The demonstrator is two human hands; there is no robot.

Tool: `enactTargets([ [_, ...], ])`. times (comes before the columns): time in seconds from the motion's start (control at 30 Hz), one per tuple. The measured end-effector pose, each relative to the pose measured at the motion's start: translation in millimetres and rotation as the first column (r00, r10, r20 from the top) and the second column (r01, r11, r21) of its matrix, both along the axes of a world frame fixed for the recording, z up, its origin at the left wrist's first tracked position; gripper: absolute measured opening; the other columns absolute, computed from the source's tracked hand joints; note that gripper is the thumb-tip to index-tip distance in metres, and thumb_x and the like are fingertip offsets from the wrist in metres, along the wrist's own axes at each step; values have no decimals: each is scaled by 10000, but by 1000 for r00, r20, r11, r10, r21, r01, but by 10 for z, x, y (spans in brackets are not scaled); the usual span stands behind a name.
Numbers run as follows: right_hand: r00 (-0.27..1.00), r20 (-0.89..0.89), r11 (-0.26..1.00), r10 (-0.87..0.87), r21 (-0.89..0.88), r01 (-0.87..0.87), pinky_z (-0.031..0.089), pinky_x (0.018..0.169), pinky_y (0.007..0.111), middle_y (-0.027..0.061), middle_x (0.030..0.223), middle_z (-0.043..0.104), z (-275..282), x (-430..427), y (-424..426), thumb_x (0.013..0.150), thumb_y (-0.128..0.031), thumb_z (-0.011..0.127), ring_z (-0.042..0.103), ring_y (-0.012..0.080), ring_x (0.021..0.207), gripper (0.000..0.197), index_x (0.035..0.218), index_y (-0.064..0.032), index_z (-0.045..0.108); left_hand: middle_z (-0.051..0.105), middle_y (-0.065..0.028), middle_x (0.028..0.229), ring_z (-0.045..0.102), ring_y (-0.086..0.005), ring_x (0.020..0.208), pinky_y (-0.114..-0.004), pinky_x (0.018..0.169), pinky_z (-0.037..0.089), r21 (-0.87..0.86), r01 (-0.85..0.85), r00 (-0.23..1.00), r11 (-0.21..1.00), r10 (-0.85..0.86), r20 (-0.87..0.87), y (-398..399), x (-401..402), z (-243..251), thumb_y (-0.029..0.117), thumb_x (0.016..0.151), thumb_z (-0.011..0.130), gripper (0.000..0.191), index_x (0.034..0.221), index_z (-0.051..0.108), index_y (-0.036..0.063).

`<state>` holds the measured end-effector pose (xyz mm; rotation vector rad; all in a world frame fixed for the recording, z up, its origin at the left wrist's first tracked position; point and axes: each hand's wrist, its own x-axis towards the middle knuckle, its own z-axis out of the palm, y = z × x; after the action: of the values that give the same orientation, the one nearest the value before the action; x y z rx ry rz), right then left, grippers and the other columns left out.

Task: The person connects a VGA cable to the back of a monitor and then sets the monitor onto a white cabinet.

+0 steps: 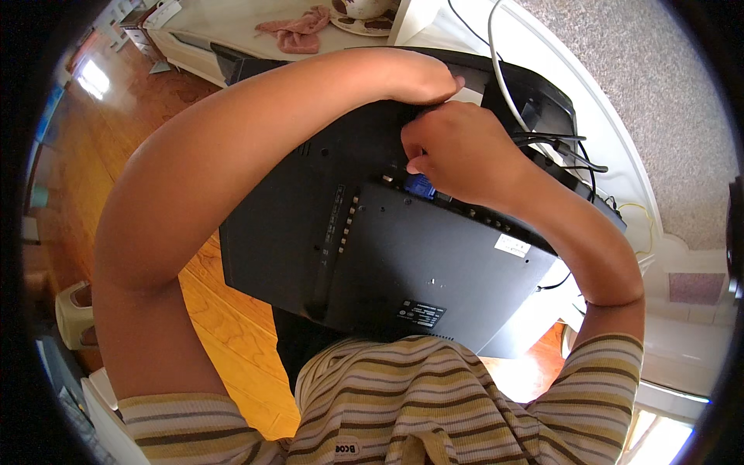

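Observation:
The back of a black flat-screen television [383, 261] lies tilted against the person's striped top. My left hand [427, 78] is bent over near its far side, fingers mostly hidden behind the wrist. Just below and to the right, my right hand [462, 151] is curled with knuckles up above the rear panel, close to my left hand. Whatever lies between the fingers of either hand is hidden. A blue cable connector [419, 187] sits in the row of ports beneath my right hand. Gold-coloured sockets [349, 224] line a raised edge of the panel.
Black cables [558, 142] and a white cable [500, 64] run to the right of the hands. Beyond the television stands a white cabinet top [232, 23] with a pink cloth [299, 29] and a patterned saucer [360, 24]. Wooden floor [232, 325] shows at left.

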<state>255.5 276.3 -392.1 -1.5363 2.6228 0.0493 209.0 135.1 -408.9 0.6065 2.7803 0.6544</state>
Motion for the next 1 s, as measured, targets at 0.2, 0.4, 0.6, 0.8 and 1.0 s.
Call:
enactTargets([
  [0.2,989,-123,995,-84,41,89,520,624,376,104,744,672,-126,84,-44,763,-265,665,664,271,735,200,706,-76,696,622,-277,944,575,-438,900,-459,835,429,-29,-42,999,999,42,-4,36,6,19,554,944,247,719,926,631,-55],
  [0.4,992,-88,994,-92,-74,85,512,648,383,125,715,654,-126,114,-1,753,-230,664,653,296,727,174,684,-72,687,618,-278,952,577,-431,906,-453,838,428,-20,-16,1000,1000,16,8,16,23,30,556,943,248,727,919,628,-64],
  [0.6,989,-13,951,-149,-277,140,512,684,400,139,694,633,-57,128,150,725,-210,690,643,307,732,180,652,-49,656,617,-269,941,581,-419,907,-453,839,430,-111,-25,1000,993,25,2,43,48,37,555,945,247,717,931,637,-46],
  [0.8,985,-54,978,-163,-139,154,529,653,382,147,701,643,-62,34,94,696,-183,705,653,297,714,134,684,-52,680,623,-247,904,584,-413,859,-458,814,432,-97,-25,997,995,17,-82,84,23,7,537,959,241,679,941,648,-6],
  [1.0,994,-99,993,-40,-112,28,538,624,368,150,697,651,-77,-32,37,671,-83,638,662,283,702,66,678,-33,680,627,-230,855,581,-412,816,-455,781,437,-25,104,988,994,-106,-111,70,-62,-67,526,966,247,665,908,638,-10],
])
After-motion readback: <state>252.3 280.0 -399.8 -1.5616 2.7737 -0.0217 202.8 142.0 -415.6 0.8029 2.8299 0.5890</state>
